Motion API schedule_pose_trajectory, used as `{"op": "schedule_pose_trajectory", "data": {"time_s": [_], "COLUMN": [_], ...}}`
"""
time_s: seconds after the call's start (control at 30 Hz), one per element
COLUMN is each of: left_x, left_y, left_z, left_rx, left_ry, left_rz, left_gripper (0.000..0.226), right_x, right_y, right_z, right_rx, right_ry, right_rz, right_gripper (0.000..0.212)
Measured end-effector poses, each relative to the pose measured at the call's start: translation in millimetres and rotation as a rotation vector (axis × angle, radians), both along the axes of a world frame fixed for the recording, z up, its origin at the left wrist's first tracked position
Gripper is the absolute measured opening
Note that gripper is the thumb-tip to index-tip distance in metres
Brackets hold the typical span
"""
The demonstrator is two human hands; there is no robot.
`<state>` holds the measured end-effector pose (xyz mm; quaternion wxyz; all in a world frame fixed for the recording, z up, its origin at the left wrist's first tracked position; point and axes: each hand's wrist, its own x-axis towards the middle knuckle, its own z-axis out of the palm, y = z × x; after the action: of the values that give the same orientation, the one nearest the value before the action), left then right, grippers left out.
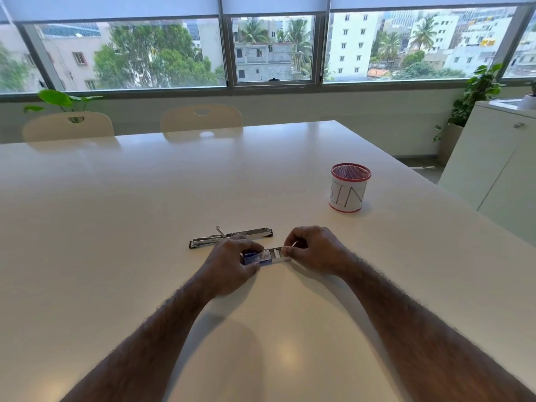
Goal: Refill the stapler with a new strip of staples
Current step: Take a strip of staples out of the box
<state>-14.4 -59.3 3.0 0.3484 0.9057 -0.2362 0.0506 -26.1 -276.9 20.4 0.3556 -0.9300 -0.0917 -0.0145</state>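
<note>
A metal stapler [230, 237] lies opened out flat on the white table [145, 213], just beyond my hands. A small blue and white staple box [256, 258] rests on the table between my hands. My left hand [232, 262] grips its blue sleeve. My right hand [314, 248] pinches the right end of the inner tray [277, 254], which is slid partly out and shows pale staple strips. The stapler is not touched by either hand.
A red mesh cup [350, 191] wrapped in paper labelled "BIN" stands to the right, further back. Two cream chairs [201, 120] sit at the far table edge below the windows. A white cabinet [499, 169] and plants stand at the right.
</note>
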Motion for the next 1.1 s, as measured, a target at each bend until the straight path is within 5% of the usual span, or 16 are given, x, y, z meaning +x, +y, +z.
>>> {"op": "schedule_pose_trajectory", "data": {"time_s": [1.1], "left_x": [0.5], "left_y": [4.1], "left_z": [-3.5], "left_rx": [-0.071], "left_ry": [0.020], "left_rz": [-0.021], "left_gripper": [0.030], "right_x": [-0.1], "right_y": [4.1], "right_z": [0.0], "right_rx": [-0.110], "right_ry": [-0.036], "right_rz": [-0.071], "right_gripper": [0.004]}}
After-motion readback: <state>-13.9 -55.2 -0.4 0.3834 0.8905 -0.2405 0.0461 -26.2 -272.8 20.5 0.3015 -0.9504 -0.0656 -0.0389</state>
